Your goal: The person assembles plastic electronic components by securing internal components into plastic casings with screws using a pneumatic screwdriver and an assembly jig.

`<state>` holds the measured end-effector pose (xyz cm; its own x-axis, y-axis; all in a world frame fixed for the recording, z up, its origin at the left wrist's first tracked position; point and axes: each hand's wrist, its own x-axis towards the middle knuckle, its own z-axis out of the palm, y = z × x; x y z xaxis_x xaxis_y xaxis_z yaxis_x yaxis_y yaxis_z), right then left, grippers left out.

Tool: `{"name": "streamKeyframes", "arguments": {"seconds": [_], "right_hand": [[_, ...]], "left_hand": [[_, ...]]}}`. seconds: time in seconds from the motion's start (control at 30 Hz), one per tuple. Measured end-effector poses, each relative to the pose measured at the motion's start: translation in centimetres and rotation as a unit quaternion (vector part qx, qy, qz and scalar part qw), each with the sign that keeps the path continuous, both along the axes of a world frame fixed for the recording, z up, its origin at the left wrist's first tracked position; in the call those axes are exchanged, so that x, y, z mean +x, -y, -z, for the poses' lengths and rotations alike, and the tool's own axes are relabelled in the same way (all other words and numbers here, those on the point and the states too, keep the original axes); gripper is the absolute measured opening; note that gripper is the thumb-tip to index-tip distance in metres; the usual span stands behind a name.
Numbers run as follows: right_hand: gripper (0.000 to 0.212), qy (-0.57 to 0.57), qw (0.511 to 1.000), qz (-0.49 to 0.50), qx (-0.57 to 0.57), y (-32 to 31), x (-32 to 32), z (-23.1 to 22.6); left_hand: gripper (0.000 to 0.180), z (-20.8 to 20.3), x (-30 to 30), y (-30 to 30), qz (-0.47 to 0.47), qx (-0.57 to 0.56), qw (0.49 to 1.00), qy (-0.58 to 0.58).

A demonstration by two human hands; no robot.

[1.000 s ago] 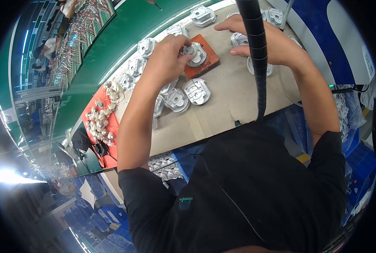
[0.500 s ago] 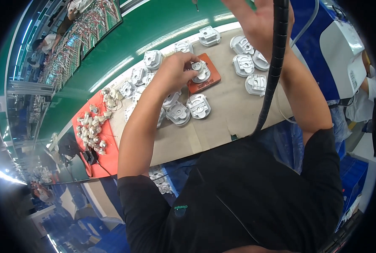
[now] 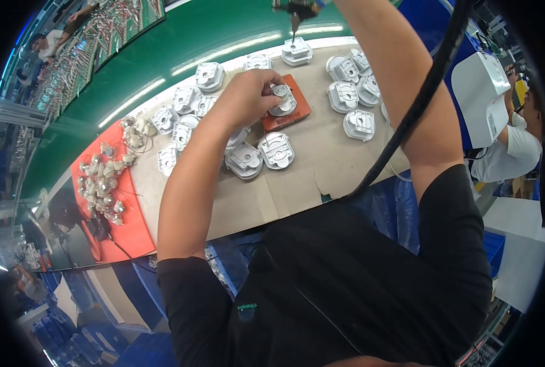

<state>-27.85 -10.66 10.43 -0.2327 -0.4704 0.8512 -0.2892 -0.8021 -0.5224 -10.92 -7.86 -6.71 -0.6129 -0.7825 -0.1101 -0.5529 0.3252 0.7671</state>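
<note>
My left hand [image 3: 251,95] is closed, its thumb and fingertips pinching the small round part in the middle of a white plastic housing [image 3: 283,105]. That housing lies on an orange-red block [image 3: 300,105] on the bench. My right forearm [image 3: 382,37] reaches up past the top edge, so the hand itself is cut off. Beside its wrist end a dark power screwdriver [image 3: 297,9] points its bit downward; its tip overlaps another white housing [image 3: 296,52] behind the block, and I cannot tell whether they touch.
More white housings stand left of the block and in a right-hand group [image 3: 344,95]. Small wired parts [image 3: 101,183] lie on a red mat [image 3: 135,223] at the left. A black cable [image 3: 407,125] crosses before my right arm. A person in white [image 3: 514,147] is at the right.
My right hand, spread open before, has moved up and left out of the picture. More of the screwdriver shows, lower down. My left hand stays on the housing while the whole view shifts slightly.
</note>
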Motion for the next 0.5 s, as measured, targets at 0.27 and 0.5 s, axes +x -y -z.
{"name": "streamKeyframes", "arguments": {"seconds": [0.27, 0.5], "right_hand": [[0.030, 0.022, 0.997, -0.074, 0.030, -3.5, 0.2, 6.2], [0.031, 0.012, 0.996, -0.091, 0.014, -3.2, 0.1, 7.3]], "left_hand": [[0.028, 0.6, 0.4, -0.2, -0.010, -0.017, 0.999, -0.026], [0.032, 0.5, 0.3, -0.1, -0.022, 0.023, 0.999, -0.016]]}}
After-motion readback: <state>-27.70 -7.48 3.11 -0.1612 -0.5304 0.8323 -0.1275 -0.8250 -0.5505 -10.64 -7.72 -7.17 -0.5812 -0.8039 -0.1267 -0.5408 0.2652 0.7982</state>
